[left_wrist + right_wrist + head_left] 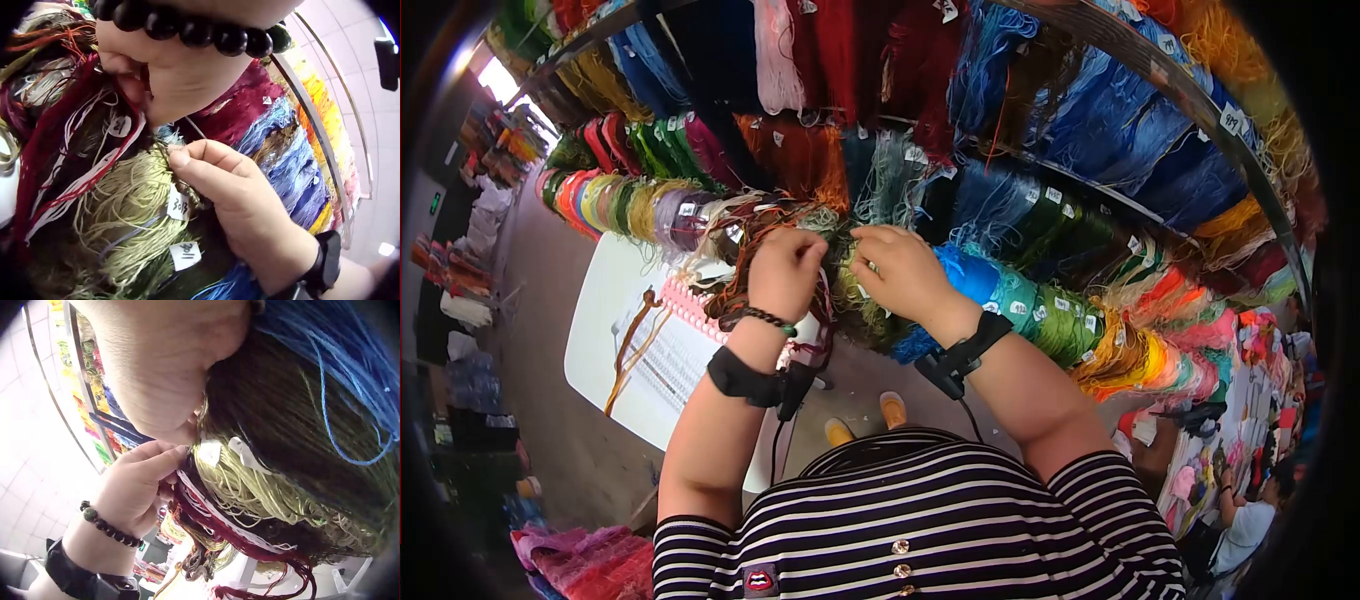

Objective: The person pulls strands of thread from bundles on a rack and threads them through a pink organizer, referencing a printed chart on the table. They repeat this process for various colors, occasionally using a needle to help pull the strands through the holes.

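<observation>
In the head view, my left hand (785, 275) and right hand (905, 275) are close together over a row of hanging thread skeins. The left hand grips a bundle of dark red threads (47, 147) and white threads (103, 169), whose lengths hang down below it. With thumb and forefinger, the right hand (237, 190) pinches thin dark strands at the top of a light green skein (125, 212). Two white paper tags lie on the green side, a nearer tag (177, 204) and a lower tag (185, 255). The left fingertips are partly hidden by the hand itself.
A white table (605, 310) stands at left, bearing a printed sheet with a pink spiral binding (690, 302) and a brown cord (632, 350). Racks of blue skeins (1100, 110) and red skeins (840, 55) rise in front. Another person (1250, 525) is at lower right.
</observation>
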Available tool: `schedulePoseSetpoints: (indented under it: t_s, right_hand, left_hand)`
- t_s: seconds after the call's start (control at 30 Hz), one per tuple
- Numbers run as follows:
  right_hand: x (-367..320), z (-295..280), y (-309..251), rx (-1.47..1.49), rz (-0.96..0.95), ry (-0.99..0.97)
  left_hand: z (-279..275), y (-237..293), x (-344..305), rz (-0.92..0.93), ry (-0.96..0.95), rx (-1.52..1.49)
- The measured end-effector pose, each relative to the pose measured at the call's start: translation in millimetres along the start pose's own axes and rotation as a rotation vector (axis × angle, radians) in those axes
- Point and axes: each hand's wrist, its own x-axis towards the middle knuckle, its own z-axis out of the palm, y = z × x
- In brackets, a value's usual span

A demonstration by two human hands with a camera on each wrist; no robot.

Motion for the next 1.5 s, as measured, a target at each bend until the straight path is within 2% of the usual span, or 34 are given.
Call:
schedulePoseSetpoints:
  t_s: [0.1, 0.2, 0.5, 0.6, 0.7, 0.8, 0.83, 0.93, 0.97, 1.07, 1.17, 1.27, 1.4, 1.5]
  right_hand:
    - [0.0, 1.8, 2.0, -0.01, 0.01, 0.0]
    - [1.1, 2.2, 1.2, -0.024, 0.021, -0.011]
    - [1.4, 5.5, 1.7, -0.044, -0.002, 0.021]
    - [1.0, 5.5, 0.5, -0.052, -0.014, 0.029]
    - [0.6, 5.5, -1.0, -0.055, -0.022, 0.045]
    - [0.2, 4.5, -1.6, -0.057, -0.025, 0.05]
    - [-0.1, 4.2, -1.6, -0.057, -0.025, 0.049]
    - [-1.8, 8.0, 1.9, -0.057, -0.026, 0.066]
    - [-2.2, 8.5, 2.7, -0.057, -0.029, 0.068]
    - [-2.5, 9.3, 3.2, -0.061, -0.035, 0.077]
    - [-3.2, 8.4, 2.5, -0.065, -0.034, 0.08]
    - [-4.2, 8.3, 2.4, -0.063, -0.037, 0.07]
    - [-4.0, 10.3, 5.0, -0.067, -0.039, 0.082]
    - [-4.2, 10.9, 5.3, -0.064, -0.048, 0.095]
  left_hand:
    - [-7.6, -16.5, -0.3, -0.113, 0.037, -0.266]
    - [-19.8, -14.5, 1.1, -0.464, -0.02, -0.638]
    - [-49.6, -11.2, 3.9, -0.673, -0.047, -0.992]
    - [-50.5, -7.3, 4.5, -0.64, -0.044, -0.817]
    - [-35.1, -15.5, 1.9, -0.344, 0.005, -0.41]
    - [-23.3, -5.9, -5.3, -0.215, 0.013, -0.333]
    - [-23.7, -2.9, -5.2, -0.204, -0.017, -0.221]
    - [-25.5, 12.9, -3.6, 0.019, 0.024, 0.085]
    - [-25.2, 17.0, -2.4, -0.064, -0.006, 0.104]
    - [-20.2, 13.4, 0.8, -0.077, -0.04, 0.131]
    - [-15.4, 7.9, 5.7, 0.0, 0.038, 0.119]
    - [-17.4, 6.7, 14.1, 0.052, -0.035, 0.195]
    - [-15.9, 15.5, 17.6, -0.02, -0.122, 0.305]
    - [-18.2, 7.6, 19.3, 0.063, -0.1, 0.295]
